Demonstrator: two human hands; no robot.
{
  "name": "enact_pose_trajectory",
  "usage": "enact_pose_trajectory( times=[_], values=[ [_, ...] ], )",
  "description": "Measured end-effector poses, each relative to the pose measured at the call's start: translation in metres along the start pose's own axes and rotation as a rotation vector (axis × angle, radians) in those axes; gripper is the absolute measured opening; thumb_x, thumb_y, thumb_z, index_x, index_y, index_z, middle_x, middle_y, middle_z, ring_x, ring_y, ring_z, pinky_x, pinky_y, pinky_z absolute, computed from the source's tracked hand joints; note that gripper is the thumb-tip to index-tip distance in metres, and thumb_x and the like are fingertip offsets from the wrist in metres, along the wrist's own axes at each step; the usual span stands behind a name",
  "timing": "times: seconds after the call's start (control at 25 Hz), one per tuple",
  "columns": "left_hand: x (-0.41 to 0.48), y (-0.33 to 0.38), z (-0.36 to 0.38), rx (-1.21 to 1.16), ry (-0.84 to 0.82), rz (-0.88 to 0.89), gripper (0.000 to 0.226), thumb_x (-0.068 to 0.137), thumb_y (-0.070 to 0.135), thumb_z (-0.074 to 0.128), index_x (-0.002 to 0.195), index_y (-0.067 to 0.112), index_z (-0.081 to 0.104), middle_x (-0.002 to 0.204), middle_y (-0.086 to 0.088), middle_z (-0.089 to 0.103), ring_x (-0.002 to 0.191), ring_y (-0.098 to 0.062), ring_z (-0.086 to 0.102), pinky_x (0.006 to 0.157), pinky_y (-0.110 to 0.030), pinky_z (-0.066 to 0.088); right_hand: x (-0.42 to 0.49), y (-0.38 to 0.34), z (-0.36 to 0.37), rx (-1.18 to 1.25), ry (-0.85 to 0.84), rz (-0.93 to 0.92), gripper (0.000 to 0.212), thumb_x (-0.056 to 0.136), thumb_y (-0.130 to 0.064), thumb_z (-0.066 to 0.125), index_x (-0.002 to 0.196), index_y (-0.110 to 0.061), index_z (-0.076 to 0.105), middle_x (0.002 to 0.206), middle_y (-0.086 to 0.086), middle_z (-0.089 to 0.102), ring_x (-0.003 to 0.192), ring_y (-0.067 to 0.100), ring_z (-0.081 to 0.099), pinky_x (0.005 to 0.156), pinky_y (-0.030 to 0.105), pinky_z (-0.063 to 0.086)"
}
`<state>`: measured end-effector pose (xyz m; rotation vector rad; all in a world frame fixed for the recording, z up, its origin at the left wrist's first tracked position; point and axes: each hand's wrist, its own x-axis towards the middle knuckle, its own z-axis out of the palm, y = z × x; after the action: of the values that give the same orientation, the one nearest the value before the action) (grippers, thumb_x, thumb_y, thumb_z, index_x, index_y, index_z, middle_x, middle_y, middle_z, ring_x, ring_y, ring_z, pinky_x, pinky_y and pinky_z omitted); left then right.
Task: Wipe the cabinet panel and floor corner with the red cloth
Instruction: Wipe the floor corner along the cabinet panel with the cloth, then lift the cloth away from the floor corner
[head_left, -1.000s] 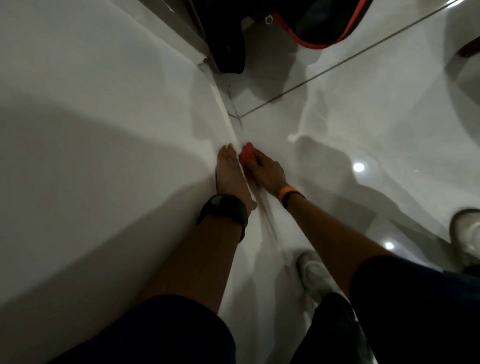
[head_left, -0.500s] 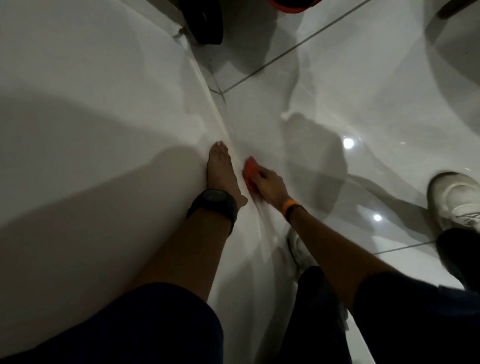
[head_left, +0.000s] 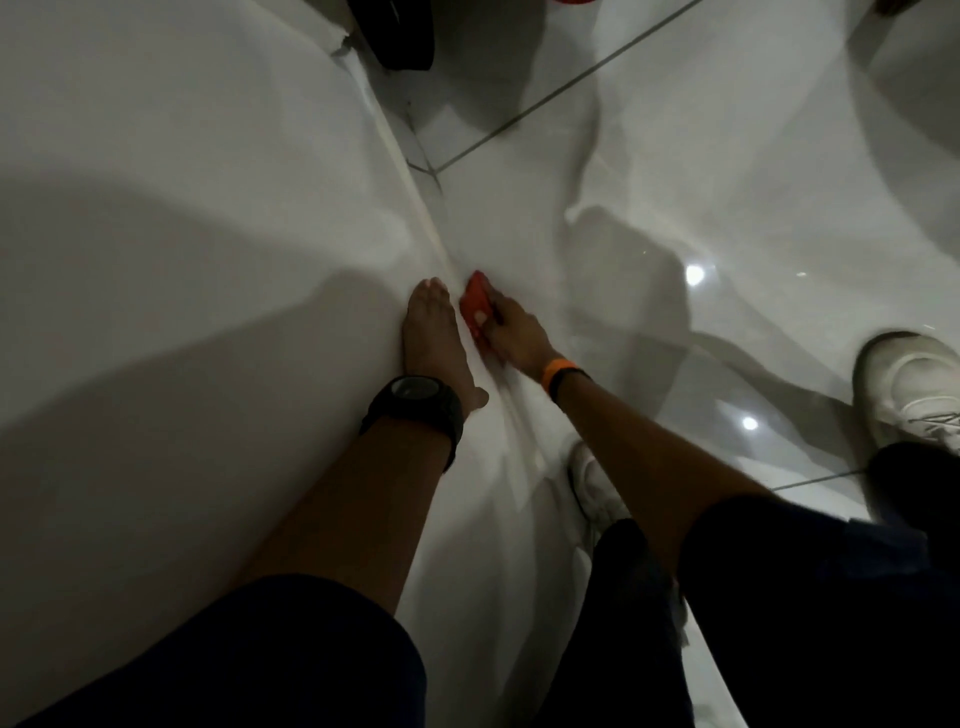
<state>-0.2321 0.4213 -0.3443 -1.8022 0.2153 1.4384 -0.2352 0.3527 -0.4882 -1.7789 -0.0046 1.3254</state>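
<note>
We keep the left hand (head_left: 434, 338) spread flat on the panel (head_left: 208, 260) for support while the right hand (head_left: 511, 332) pinches the cloth (head_left: 475, 304) into the floor (head_left: 675, 156) corner, pressing firmly along the seam.

Dim, soft picture. Two small glare spots shine on the glossy white tiled floor (head_left: 727, 182) at right. Broad shadows cross the left; edges bend.

Glossy white floor tiles (head_left: 727, 156) fill the right, crossed by a dark grout line (head_left: 561, 88) and dotted with two ceiling-light reflections (head_left: 694, 274). Broad shadows fall across everything. A dark object (head_left: 405, 36) stands at the top edge.
</note>
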Motion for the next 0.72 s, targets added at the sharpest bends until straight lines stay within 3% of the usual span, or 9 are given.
enact_pose_trajectory(
  times=[0.16, 0.28, 0.4, 0.48, 0.6, 0.72],
  values=[
    [-0.017, 0.009, 0.009, -0.008, 0.043, 0.063, 0.119, 0.093, 0.085, 0.027, 0.162, -0.005, -0.007, 0.171, -0.024, -0.010, 0.161, -0.036, -0.007, 0.130, -0.047, -0.008, -0.087, 0.079, 0.025, -0.110, -0.063, 0.156, 0.058, 0.109, -0.033, 0.046, 0.163, -0.023, 0.027, 0.147, 0.017, 0.061, 0.126, 0.040, 0.064, 0.112, 0.043, 0.049],
    [-0.039, 0.022, 0.018, -0.097, 0.064, 0.083, 0.118, 0.093, 0.084, 0.029, 0.162, -0.006, -0.007, 0.171, -0.023, -0.011, 0.161, -0.035, -0.007, 0.130, -0.046, -0.009, -0.138, 0.111, 0.034, -0.045, -0.015, 0.225, 0.040, 0.105, -0.017, 0.053, 0.145, -0.012, 0.057, 0.126, 0.021, 0.073, 0.118, 0.041, 0.069, 0.093, 0.023, 0.054],
    [-0.074, 0.023, 0.022, -0.287, 0.197, 0.061, 0.115, 0.095, 0.079, 0.035, 0.162, -0.006, -0.004, 0.171, -0.023, -0.010, 0.161, -0.034, -0.007, 0.131, -0.045, -0.007, -0.168, 0.089, 0.015, 0.031, 0.041, 0.179, 0.037, 0.104, -0.011, 0.055, 0.141, -0.013, 0.061, 0.121, 0.017, 0.075, 0.103, 0.027, 0.074, 0.078, 0.009, 0.052],
    [-0.098, 0.016, 0.016, -0.433, 0.347, 0.053, 0.114, 0.095, 0.078, 0.036, 0.163, -0.004, -0.003, 0.172, -0.021, -0.010, 0.162, -0.032, -0.007, 0.132, -0.044, -0.004, -0.194, 0.055, -0.025, 0.050, 0.158, 0.033, 0.048, 0.103, -0.007, 0.055, 0.150, -0.015, 0.053, 0.132, 0.013, 0.071, 0.108, 0.022, 0.072, 0.085, 0.009, 0.054],
    [-0.150, -0.004, -0.032, -0.624, 0.574, 0.036, 0.115, 0.092, 0.081, 0.036, 0.164, -0.001, -0.001, 0.173, -0.018, -0.007, 0.162, -0.029, -0.004, 0.132, -0.044, 0.001, -0.264, -0.012, -0.121, 0.033, 0.300, -0.231, 0.049, 0.101, 0.002, 0.053, 0.148, -0.012, 0.055, 0.143, 0.014, 0.064, 0.131, 0.033, 0.062, 0.111, 0.041, 0.052],
    [-0.217, -0.027, -0.117, -0.775, 0.829, 0.028, 0.112, 0.090, 0.076, 0.044, 0.165, -0.001, 0.011, 0.173, -0.019, 0.005, 0.162, -0.030, 0.007, 0.131, -0.046, 0.010, -0.368, -0.083, -0.228, -0.120, 0.507, -0.437, 0.044, 0.104, -0.012, 0.051, 0.147, -0.008, 0.056, 0.155, 0.009, 0.054, 0.147, 0.026, 0.048, 0.123, 0.038, 0.039]
  ],
)
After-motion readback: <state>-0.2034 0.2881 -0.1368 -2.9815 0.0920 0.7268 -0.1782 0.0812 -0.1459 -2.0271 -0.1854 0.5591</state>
